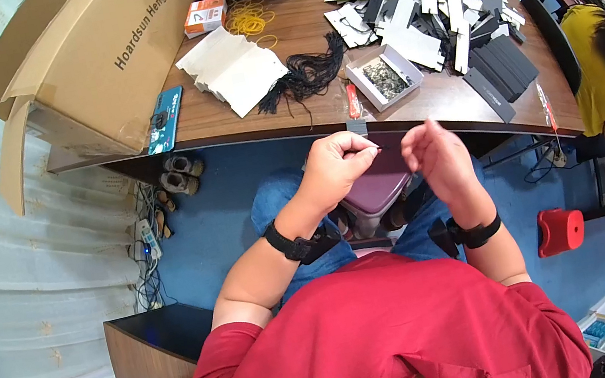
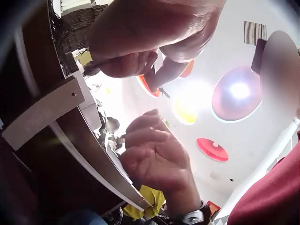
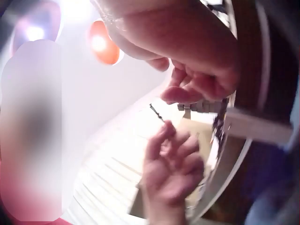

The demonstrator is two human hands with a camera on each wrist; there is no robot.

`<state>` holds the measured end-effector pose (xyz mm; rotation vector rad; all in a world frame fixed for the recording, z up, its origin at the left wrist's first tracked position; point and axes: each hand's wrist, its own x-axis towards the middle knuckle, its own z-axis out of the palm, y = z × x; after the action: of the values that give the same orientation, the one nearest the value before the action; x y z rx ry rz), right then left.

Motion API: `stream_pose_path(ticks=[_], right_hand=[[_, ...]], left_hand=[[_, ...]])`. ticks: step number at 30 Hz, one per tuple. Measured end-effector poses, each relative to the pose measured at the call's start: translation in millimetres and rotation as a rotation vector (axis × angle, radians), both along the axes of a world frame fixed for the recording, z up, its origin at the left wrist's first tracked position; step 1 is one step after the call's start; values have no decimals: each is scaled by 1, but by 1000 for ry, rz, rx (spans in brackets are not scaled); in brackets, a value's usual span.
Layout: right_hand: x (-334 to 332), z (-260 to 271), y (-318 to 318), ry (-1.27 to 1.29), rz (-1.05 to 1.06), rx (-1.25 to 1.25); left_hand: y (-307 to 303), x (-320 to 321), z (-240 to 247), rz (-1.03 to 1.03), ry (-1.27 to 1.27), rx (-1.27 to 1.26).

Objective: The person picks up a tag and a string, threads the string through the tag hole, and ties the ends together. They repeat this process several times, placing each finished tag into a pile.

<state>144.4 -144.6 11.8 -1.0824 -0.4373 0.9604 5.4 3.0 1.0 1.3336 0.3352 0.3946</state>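
Left hand (image 1: 335, 169) pinches small dark piece (image 3: 156, 112), perhaps clasp or cord end, between thumb and forefinger, above purple stool (image 1: 376, 186). Right hand (image 1: 440, 156) just beside, apart, fingers loosely bent. Grey tag (image 1: 356, 127) at edge of table (image 1: 223, 128), near white box (image 1: 401, 98).

The desk (image 1: 297, 20) is brightly lit but bowed by distortion, the ceiling (image 2: 243, 154) above it partly whitened by glare.
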Motion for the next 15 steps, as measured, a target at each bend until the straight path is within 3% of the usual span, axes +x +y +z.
stream_pose_path(ticks=[2, 5, 8, 11, 14, 15], right_hand=[[4, -5, -3, -460, -112, -14], [-14, 23, 4, -802, 27, -12], [-20, 21, 13, -1247, -28, -60], [-18, 10, 10, -1144, -183, -154], [-12, -3, 2, -814, -261, -249], [-8, -10, -1, -808, -264, -254]], left_hand=[[2, -1, 2, 3, -6, 13], [3, -1, 3, -61, 72, 60], [1, 3, -4, -64, -28, 11], [14, -10, 1, -99, 118, -179], [27, -21, -6, -75, 102, -217], [30, -24, -7, -57, 131, -228]])
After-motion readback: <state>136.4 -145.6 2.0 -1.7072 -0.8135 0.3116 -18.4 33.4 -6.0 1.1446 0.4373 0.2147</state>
